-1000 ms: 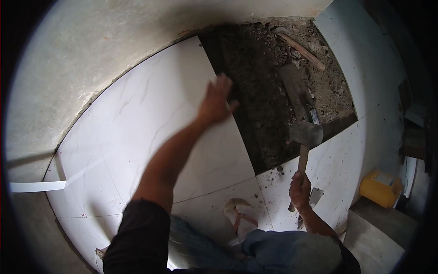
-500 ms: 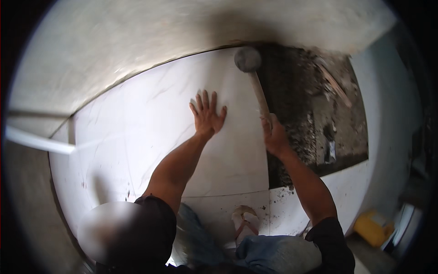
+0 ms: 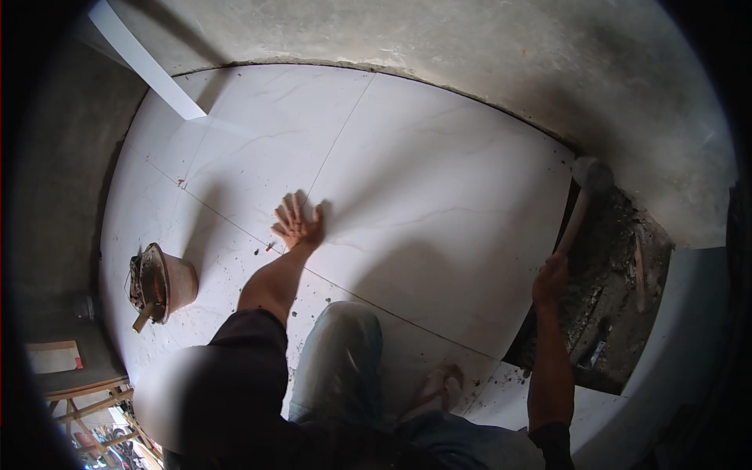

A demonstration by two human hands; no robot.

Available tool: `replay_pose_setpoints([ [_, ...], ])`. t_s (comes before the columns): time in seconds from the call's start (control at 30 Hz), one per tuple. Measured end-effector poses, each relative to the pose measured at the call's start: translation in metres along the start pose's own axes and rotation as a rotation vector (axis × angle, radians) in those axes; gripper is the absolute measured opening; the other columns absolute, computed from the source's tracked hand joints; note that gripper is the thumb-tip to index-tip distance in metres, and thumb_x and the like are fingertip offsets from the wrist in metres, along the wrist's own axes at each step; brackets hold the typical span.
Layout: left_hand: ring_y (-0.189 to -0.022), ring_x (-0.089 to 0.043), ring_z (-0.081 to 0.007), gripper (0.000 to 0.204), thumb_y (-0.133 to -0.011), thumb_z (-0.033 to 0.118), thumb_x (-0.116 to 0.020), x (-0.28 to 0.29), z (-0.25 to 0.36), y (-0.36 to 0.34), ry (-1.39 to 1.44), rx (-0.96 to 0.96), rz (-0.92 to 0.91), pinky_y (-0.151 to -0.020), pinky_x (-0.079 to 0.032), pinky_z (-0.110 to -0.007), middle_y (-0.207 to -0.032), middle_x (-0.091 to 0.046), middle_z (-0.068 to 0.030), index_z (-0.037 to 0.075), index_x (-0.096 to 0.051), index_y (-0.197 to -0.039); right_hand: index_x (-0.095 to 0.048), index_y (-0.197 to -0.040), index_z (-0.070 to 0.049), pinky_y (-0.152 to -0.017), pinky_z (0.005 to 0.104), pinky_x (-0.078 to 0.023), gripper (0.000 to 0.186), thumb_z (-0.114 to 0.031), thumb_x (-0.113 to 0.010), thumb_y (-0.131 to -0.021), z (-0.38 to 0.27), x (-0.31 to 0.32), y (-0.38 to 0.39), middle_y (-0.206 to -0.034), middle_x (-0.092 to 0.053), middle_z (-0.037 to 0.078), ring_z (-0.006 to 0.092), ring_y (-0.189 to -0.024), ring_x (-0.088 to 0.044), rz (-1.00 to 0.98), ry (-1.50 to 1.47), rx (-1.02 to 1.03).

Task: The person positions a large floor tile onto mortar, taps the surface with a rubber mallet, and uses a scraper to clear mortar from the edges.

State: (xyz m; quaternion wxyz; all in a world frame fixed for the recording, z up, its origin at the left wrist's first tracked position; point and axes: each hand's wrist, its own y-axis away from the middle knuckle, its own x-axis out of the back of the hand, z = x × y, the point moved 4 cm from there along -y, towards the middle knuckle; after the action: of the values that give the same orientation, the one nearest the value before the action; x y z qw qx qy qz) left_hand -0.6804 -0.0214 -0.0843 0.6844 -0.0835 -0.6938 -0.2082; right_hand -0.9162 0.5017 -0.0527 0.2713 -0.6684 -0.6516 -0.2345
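Observation:
My left hand [image 3: 300,225] lies flat with fingers spread on the white marbled floor tiles, at the seam beside a large tile [image 3: 462,211]. At the right, my right hand [image 3: 551,279] is wrapped round the wooden handle of a mallet [image 3: 593,175]. Its rounded grey head is at the large tile's far right corner, close to the wall; whether it touches the tile I cannot tell. Beyond that tile's right edge lies a strip of dark, rough mortar bed [image 3: 603,290]. A small red piece [image 3: 269,247] sits on the seam near my left hand.
A dirty bucket [image 3: 178,283] with a handled tool in it stands on the tiles at left. A white strip [image 3: 149,63] slants in at the upper left. Grey walls [image 3: 470,39] border the far side. A wood sliver [image 3: 639,266] lies on the mortar. Crumbs dot the near tiles.
The view has swung left, bringing the bucket into sight. My left hand has shifted left to the tile seam. The mallet, still in my right hand, is now at the far right corner.

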Motion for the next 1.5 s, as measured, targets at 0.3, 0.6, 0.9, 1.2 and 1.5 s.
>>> replay_pose_setpoints([
  [0.3, -0.147, 0.004, -0.0294, 0.076, -0.092, 0.049, -0.042, 0.012, 0.085, -0.021, -0.087, -0.711, -0.002, -0.116, 0.001, -0.053, -0.159, 0.000, -0.0114, 0.018, -0.008, -0.153, -0.055, -0.091, 0.002, -0.072, 0.0437, -0.045, 0.059, -0.052, -0.034, -0.099, 0.004, 0.003, 0.010, -0.079, -0.058, 0.018, 0.0349, -0.077, -0.059, 0.037, 0.125, 0.027],
  [0.6, -0.146, 0.005, -0.0338, 0.079, -0.091, 0.063, -0.036, 0.022, 0.151, -0.042, -0.097, -0.506, -0.023, -0.116, 0.002, -0.053, -0.159, 0.001, -0.0118, 0.026, -0.005, -0.153, -0.052, -0.084, 0.000, -0.063, 0.0416, -0.043, 0.051, -0.045, -0.034, -0.101, 0.010, -0.009, 0.052, -0.069, -0.053, 0.015, 0.0321, -0.066, -0.056, -0.043, 0.122, 0.129],
  [0.9, -0.146, 0.005, -0.0339, 0.078, -0.090, 0.064, -0.037, 0.020, 0.156, -0.037, -0.101, -0.490, -0.038, -0.116, 0.001, -0.053, -0.160, 0.001, -0.0105, 0.028, -0.006, -0.153, -0.051, -0.089, -0.001, -0.058, 0.0403, -0.042, 0.050, -0.048, -0.038, -0.099, 0.011, -0.018, 0.062, -0.064, -0.051, 0.013, 0.0303, -0.059, -0.054, -0.339, 0.146, 0.090],
  [1.2, -0.147, 0.006, -0.0307, 0.080, -0.090, 0.064, -0.037, 0.028, 0.138, -0.044, -0.118, -0.443, -0.037, -0.116, 0.002, -0.051, -0.160, 0.002, -0.0096, 0.027, -0.003, -0.153, -0.053, -0.094, 0.001, -0.060, 0.0419, -0.043, 0.052, -0.048, -0.038, -0.098, -0.043, -0.004, 0.074, -0.067, -0.052, 0.017, 0.0362, -0.063, -0.056, -0.344, -0.052, -0.072],
  [1.5, -0.147, 0.007, -0.0267, 0.082, -0.092, 0.060, -0.034, 0.017, 0.187, -0.108, -0.050, -0.540, 0.011, -0.118, 0.004, -0.045, -0.159, 0.001, -0.0138, 0.015, -0.004, -0.153, -0.054, -0.096, 0.004, -0.058, 0.0411, -0.042, 0.052, -0.046, -0.039, -0.099, -0.023, -0.018, 0.090, -0.066, -0.053, 0.016, 0.0322, -0.062, -0.058, -0.326, 0.070, 0.012],
])
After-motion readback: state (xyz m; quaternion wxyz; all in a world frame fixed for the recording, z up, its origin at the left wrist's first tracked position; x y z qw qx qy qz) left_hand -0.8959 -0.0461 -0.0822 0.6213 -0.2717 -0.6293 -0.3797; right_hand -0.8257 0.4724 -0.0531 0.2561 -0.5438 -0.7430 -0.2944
